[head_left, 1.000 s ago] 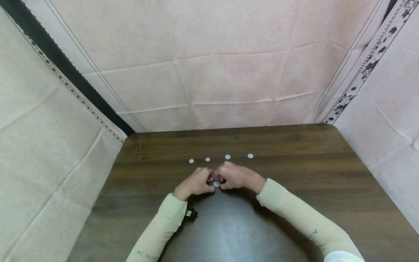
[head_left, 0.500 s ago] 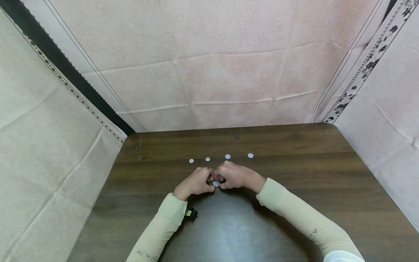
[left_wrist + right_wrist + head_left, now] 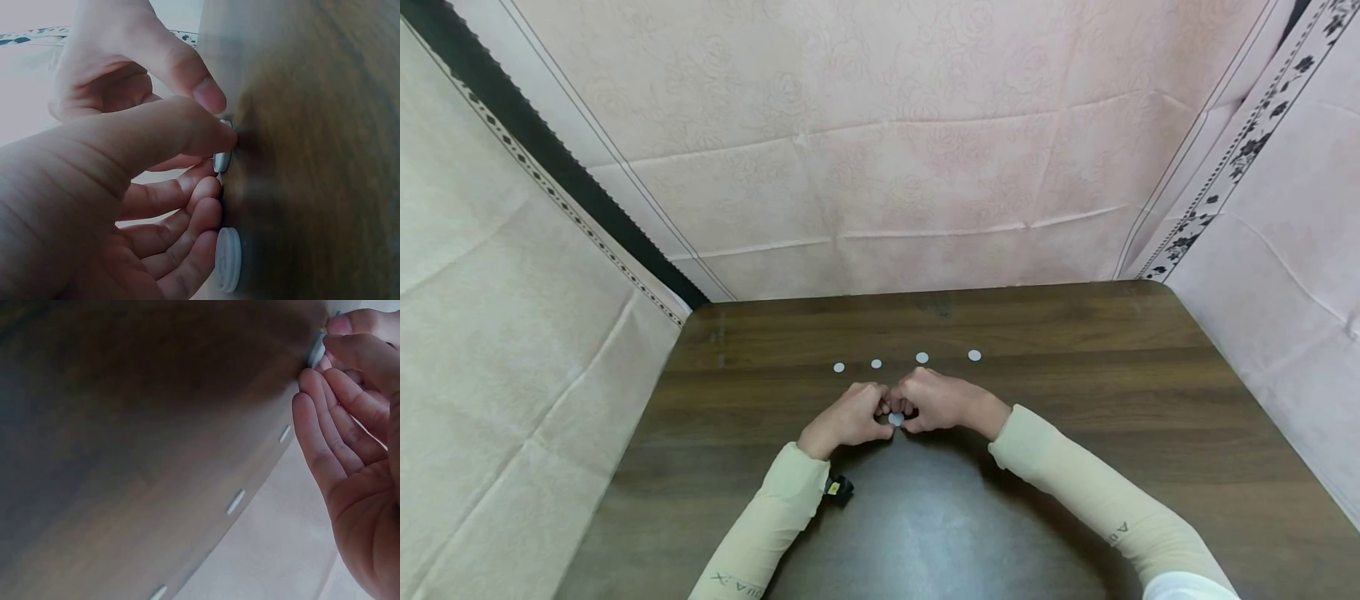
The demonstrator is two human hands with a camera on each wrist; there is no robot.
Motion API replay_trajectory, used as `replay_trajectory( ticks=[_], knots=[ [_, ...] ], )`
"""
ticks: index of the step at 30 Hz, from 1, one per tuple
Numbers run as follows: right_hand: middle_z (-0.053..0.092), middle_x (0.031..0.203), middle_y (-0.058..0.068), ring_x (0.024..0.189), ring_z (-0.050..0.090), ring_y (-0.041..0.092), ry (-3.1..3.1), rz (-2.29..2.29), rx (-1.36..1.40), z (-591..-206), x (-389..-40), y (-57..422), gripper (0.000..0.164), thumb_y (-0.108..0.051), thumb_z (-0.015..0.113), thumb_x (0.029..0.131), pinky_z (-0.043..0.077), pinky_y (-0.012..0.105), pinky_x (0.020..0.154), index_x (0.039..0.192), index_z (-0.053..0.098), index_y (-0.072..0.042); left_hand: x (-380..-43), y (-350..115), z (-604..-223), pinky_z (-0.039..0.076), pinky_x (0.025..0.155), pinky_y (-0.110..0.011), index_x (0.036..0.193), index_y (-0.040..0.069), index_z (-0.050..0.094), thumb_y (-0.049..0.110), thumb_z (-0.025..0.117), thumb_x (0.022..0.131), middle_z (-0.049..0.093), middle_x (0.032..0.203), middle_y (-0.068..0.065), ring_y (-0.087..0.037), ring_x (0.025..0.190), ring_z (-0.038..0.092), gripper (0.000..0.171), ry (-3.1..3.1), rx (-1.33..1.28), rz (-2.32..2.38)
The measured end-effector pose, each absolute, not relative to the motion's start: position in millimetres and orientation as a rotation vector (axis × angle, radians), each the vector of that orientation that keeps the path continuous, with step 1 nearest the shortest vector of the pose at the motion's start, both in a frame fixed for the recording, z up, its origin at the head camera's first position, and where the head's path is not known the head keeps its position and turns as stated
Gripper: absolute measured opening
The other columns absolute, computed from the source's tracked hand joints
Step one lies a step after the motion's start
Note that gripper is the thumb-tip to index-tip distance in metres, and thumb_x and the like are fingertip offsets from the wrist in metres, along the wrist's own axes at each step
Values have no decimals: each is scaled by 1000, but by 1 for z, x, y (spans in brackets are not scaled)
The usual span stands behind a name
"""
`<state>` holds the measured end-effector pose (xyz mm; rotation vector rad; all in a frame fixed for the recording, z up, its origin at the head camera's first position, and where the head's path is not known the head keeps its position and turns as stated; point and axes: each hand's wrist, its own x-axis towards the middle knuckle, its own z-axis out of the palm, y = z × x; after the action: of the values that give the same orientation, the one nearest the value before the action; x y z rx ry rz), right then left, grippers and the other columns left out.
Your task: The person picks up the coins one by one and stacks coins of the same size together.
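Note:
A small white round disc point(image 3: 896, 420) is on the dark wooden table between the two hands. The left hand point(image 3: 852, 415) pinches its left side, the thumb at the near edge and the fingers curled beyond it. From the right, the right hand point(image 3: 942, 403) pinches the same disc with thumb and fingers. The left wrist view shows the disc point(image 3: 222, 157) partly hidden behind the left thumb. Part of the disc point(image 3: 317, 354) also shows by the right fingertips in the right wrist view. Another white disc point(image 3: 229, 259), with a raised rim, lies near the left fingers.
Beyond the hands, several white discs lie in a loose row, among them one at the left end point(image 3: 838, 367) and one at the right end point(image 3: 974, 355). The wooden table point(image 3: 1075, 333) meets pale cloth walls point(image 3: 925, 167). A black device point(image 3: 838, 490) sits at the left wrist.

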<state>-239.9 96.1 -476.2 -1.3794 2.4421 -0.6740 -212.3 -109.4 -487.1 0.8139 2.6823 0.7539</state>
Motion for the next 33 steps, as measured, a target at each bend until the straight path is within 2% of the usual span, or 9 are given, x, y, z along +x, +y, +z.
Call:
replay_trajectory(
  ticks=[9,16,33],
  knots=[
    [76,107,11,95,75,20,2483,-615,-1354,-454,-248,110,22,-7,81,89,61,27,82,109,75,-2,-214,-109,-486,52,81,-27,102,6,71,10,80,84,67,95,-2,-12,86,59,21,2667,817,764],
    [75,115,16,103,75,24,2529,-533,-1294,-439,-262,121,28,-10,80,92,62,32,87,117,74,1,-214,-111,-487,52,81,-26,101,7,71,10,81,83,66,93,-1,-11,86,58,20,2668,804,759],
    [74,113,17,102,73,28,2618,-444,-1182,-442,-299,129,24,-6,78,92,62,36,87,113,73,3,-211,-110,-487,51,81,-26,100,6,72,9,80,82,67,94,-2,-11,86,58,21,2680,828,759]
  ],
)
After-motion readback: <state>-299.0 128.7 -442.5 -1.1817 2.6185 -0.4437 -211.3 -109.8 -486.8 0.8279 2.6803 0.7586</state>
